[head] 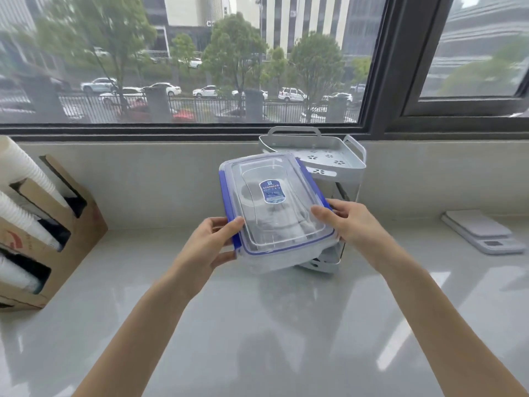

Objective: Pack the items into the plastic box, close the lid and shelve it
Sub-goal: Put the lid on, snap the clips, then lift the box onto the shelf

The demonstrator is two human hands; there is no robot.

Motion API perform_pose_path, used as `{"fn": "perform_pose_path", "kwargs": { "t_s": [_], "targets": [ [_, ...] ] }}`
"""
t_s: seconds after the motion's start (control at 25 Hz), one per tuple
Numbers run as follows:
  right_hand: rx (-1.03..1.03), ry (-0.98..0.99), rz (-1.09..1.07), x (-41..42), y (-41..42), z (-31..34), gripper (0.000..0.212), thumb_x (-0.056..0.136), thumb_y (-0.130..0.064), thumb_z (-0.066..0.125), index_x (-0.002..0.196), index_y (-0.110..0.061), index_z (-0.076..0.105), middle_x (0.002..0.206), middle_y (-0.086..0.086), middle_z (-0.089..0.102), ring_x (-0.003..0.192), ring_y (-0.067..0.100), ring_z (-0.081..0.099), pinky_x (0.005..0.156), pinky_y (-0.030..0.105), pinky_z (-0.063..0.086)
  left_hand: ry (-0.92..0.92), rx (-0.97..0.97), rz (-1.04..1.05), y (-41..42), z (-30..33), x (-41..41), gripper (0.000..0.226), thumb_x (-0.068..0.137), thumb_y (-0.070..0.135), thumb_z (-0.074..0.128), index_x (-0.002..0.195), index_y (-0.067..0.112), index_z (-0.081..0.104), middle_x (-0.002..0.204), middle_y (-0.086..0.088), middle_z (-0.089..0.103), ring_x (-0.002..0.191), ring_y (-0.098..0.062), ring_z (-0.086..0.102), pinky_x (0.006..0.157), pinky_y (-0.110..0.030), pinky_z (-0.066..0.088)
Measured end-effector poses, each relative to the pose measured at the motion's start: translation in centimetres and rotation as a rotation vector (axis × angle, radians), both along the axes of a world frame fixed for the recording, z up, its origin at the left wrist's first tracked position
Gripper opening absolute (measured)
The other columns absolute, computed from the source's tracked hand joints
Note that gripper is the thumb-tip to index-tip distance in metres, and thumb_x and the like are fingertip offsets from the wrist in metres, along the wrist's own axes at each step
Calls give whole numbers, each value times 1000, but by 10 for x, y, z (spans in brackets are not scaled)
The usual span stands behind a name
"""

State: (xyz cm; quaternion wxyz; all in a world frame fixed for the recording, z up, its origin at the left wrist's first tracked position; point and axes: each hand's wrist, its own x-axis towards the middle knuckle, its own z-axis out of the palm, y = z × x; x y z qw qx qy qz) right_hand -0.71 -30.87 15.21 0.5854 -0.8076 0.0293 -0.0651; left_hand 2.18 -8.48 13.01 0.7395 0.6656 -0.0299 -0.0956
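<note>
The clear plastic box (pixel 274 213) has its lid on, with blue clips along the edges and a blue label in the middle. Dark items show dimly through the lid. It is lifted off the counter and tilted toward me. My left hand (pixel 213 243) grips its near-left corner, thumb on the lid. Gripping its right side is my right hand (pixel 347 222). Directly behind the box stands a white two-tier shelf rack (pixel 340 164); its top tray holds nothing, and the box hides most of its lower tier.
A cardboard dispenser (pixel 65 222) with stacks of white paper cups stands at the left. A flat white kitchen scale (pixel 483 232) lies at the right. The glossy grey counter (pixel 257 325) runs up to a low wall under a large window.
</note>
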Motion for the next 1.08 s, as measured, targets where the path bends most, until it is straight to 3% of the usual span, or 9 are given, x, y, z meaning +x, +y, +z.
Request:
{"fn": "perform_pose_path", "kwargs": {
  "t_s": [0.2,0.32,0.56,0.68,0.76,0.88,1.0,1.08],
  "targets": [
    [-55,-71,-23,20,-24,38,13,89,-25,56,99,-26,64,79,-5,64,44,-9,54,42,1,37,17,-106,-68,-21,31,22,43,83,22,58,118,0,47,109,-14,62,82,-18,59,55,-25,59],
    [-83,-100,-31,33,-35,60,10,89,-27,56,95,-32,62,80,-5,67,55,-6,59,46,0,41,-14,-106,-96,-32,51,37,45,84,22,57,120,-2,45,110,-15,61,80,-18,60,53,-25,59],
    [-149,-157,-54,71,-55,94,30,91,-26,52,115,-10,62,94,4,65,77,13,57,53,6,44,-69,-119,-138,-55,88,68,38,85,19,56,115,-3,48,84,-8,66,56,-9,66,47,-21,56],
    [-152,-171,-81,96,-67,109,32,92,-21,51,115,-2,62,99,13,66,72,13,57,54,6,45,-89,-126,-182,-67,102,86,27,86,16,55,108,0,54,78,-6,69,54,-8,66,49,-21,57],
    [-153,-181,-109,115,-75,117,33,93,-19,50,114,3,62,107,21,67,82,15,57,66,11,45,-85,-136,-208,-79,108,99,18,86,14,54,98,3,60,71,-3,71,55,-9,67,51,-22,58],
    [-128,-200,-144,143,-87,125,34,94,-15,47,121,4,57,120,19,63,101,17,55,86,20,38,-56,-154,-216,-98,116,121,10,85,12,56,88,4,61,59,-1,72,53,-10,66,56,-24,58],
    [-136,-223,-184,168,-98,124,33,95,-14,46,122,2,56,123,17,61,101,12,52,72,10,42,-15,-172,-202,-112,119,144,18,83,12,58,96,0,59,61,-4,70,51,-11,66,55,-24,58],
    [-134,-234,-211,181,-104,121,32,95,-14,46,121,2,57,121,17,62,100,9,50,76,11,40,4,-167,-205,-121,115,157,25,83,13,58,103,-2,56,70,-8,67,52,-12,66,52,-22,59]
  ]
}}
